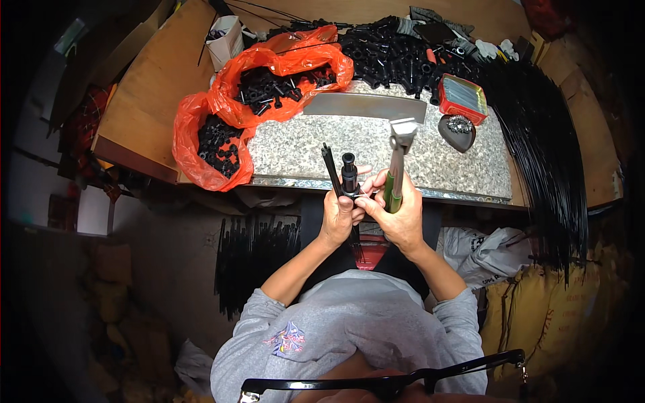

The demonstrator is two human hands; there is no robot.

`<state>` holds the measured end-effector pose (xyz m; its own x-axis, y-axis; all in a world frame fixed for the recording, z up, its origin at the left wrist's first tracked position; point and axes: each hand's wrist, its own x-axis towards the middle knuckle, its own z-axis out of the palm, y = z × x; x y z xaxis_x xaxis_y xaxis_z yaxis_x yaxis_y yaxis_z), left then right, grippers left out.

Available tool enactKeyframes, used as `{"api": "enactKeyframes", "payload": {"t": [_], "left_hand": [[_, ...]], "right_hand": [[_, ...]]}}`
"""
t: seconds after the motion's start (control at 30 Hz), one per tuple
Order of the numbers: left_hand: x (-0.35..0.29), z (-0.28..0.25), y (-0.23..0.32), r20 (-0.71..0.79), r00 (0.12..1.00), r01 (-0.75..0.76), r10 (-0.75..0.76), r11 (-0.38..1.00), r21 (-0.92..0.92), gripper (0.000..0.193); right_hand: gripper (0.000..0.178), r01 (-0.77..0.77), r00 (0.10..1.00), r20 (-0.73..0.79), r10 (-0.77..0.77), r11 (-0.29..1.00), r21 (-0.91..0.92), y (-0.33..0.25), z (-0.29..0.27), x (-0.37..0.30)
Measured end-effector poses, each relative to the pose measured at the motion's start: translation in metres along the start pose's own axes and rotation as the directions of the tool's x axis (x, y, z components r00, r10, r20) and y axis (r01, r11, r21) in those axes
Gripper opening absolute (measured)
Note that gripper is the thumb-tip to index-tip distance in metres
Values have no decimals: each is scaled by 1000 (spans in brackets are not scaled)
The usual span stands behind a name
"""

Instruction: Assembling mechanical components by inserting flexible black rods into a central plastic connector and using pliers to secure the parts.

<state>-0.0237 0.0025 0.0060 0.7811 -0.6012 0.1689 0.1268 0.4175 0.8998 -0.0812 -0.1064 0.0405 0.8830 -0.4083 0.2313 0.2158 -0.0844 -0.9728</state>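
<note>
My left hand (336, 218) is closed round a bundle of thin black rods (330, 164) and a black stepped tube fitting (349, 168), which stands upright between the hands. My right hand (403, 218) grips pliers with green handles (398, 158), their metal head pointing up and away from me. The thumb and fingertips of that same hand meet at the base of the fitting, by the left thumb. What they pinch there is too small to make out. Both hands are in front of the near edge of the stone slab (289, 158).
Orange plastic bags (191, 164) of small black parts lie at the left. A flat metal strip (366, 106) crosses the slab's back, before piled black tube fittings (383, 57). A red tin (463, 101), a grey holder with metal bits (457, 138) and long black rods (547, 154) are right.
</note>
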Motion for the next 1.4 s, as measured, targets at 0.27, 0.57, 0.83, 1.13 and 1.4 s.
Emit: {"api": "enactKeyframes", "payload": {"t": [0.27,0.57,0.83,1.13,1.4], "left_hand": [[6,-2,13,88,995,-50,42,994,95,70],[-6,-10,4,205,976,93,-68,989,-111,64],[2,-16,-1,145,989,55,-39,992,-115,51],[8,-27,1,215,975,98,-60,981,-169,47],[5,-25,3,255,963,120,-80,982,-144,49]], "right_hand": [[25,-3,999,-38,3,1000,2,1,1,0],[24,-21,997,78,29,994,-104,-18,-6,3],[18,-218,927,285,242,969,-115,-21,-53,4],[37,370,874,483,58,564,-738,-42,-91,-3],[39,463,857,513,50,364,-808,-55,-94,15]]}}
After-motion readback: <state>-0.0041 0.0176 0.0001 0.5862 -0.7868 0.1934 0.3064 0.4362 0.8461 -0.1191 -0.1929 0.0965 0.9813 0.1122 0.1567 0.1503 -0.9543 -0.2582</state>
